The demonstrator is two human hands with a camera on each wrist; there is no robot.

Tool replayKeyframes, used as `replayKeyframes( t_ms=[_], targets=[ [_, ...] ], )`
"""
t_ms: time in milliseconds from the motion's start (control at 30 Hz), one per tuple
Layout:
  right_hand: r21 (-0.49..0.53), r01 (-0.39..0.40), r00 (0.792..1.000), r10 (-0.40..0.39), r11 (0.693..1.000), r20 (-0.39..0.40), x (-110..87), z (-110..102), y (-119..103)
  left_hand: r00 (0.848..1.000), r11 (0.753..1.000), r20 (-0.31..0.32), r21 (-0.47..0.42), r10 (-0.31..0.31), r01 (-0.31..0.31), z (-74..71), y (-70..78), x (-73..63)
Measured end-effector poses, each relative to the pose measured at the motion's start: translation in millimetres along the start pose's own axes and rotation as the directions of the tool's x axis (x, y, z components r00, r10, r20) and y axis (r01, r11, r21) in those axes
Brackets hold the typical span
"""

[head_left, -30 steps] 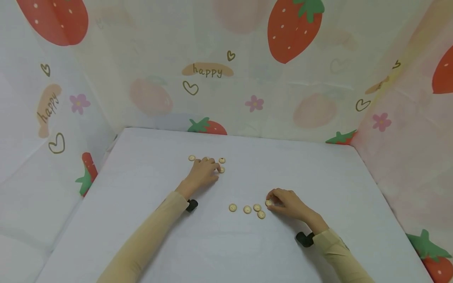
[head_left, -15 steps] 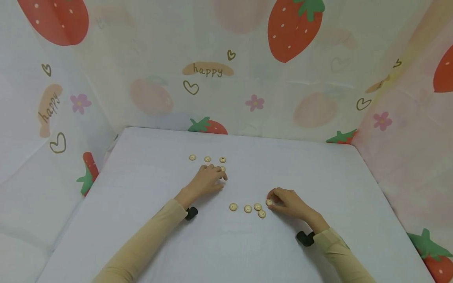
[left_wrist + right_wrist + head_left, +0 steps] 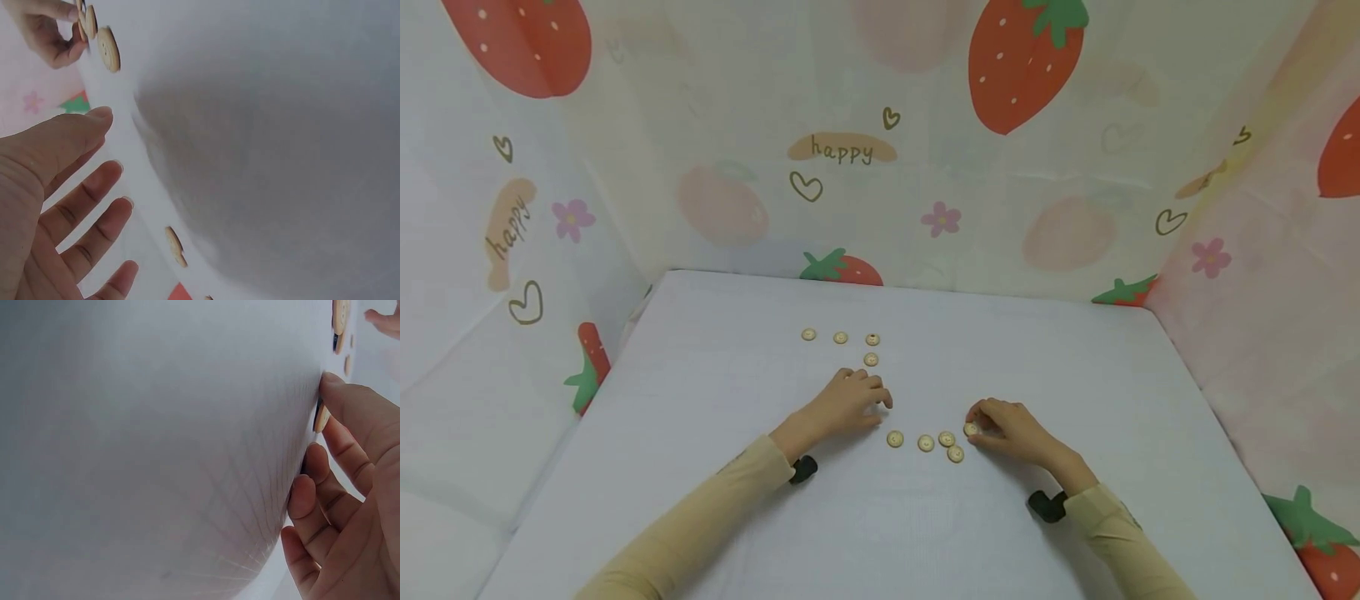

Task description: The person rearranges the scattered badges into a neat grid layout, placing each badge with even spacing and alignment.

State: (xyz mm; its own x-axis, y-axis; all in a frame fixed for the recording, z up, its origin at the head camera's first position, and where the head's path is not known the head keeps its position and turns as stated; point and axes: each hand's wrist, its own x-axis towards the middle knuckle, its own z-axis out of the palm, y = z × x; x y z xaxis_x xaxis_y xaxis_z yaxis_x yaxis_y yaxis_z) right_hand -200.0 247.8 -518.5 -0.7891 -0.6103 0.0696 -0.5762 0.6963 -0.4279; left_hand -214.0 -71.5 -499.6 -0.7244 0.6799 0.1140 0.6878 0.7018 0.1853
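Observation:
My left hand hovers over the white table with loosely bent fingers and nothing in them. Below and right of its fingertips lies a round wooden button. My right hand pinches another wooden button between thumb and index finger, down at the tabletop. Left of that hand sit three more buttons: one apart, and an upper button close against a lower button. In the left wrist view, the left thumb and fingers are spread apart.
Farther back, three buttons form a row: left button, middle button and right button. One more button lies just in front of the right one. Strawberry-print cloth walls stand behind and beside the white table.
My left hand has drawn back from the far buttons, moving nearer and slightly right, which uncovers them. My right hand stays in place at its button.

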Motion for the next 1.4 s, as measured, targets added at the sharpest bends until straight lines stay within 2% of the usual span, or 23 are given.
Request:
replayKeyframes(
  t_ms=[233, 400, 600, 767, 1000, 1400],
  targets=[
    [0.007, 0.01, 1.0, -0.01, 1.0, -0.005, 0.6, -1.0, 0.4, 0.997, 0.997, 0.024, 0.039, 0.068, -0.069, 3.5, 5.9, -2.8],
    [0.004, 0.018, 1.0, -0.018, 1.0, -0.01, 0.5, -1.3, 0.7, 0.991, 0.992, 0.065, 0.052, 0.114, -0.117, 6.0, 9.2, -3.0],
    [-0.003, 0.017, 1.0, -0.017, 1.0, -0.006, 0.2, -0.5, 1.6, 0.983, 0.986, 0.082, 0.022, 0.164, -0.166, 6.3, 13.0, -3.8],
    [-0.005, 0.012, 1.0, -0.012, 1.0, -0.011, -0.2, -0.2, 0.5, 0.981, 0.986, 0.095, 0.002, 0.168, -0.169, 4.5, 16.5, -4.1],
    [-0.005, 0.013, 1.0, -0.013, 1.0, -0.007, -0.6, 0.5, -0.7, 0.978, 0.984, 0.117, 0.03, 0.173, -0.178, 7.7, 17.8, -3.8],
    [-0.001, 0.021, 1.0, -0.021, 1.0, -0.014, -0.6, 0.1, -0.9, 0.977, 0.983, 0.117, 0.032, 0.178, -0.183, 4.7, 20.1, -2.8]
  ],
)
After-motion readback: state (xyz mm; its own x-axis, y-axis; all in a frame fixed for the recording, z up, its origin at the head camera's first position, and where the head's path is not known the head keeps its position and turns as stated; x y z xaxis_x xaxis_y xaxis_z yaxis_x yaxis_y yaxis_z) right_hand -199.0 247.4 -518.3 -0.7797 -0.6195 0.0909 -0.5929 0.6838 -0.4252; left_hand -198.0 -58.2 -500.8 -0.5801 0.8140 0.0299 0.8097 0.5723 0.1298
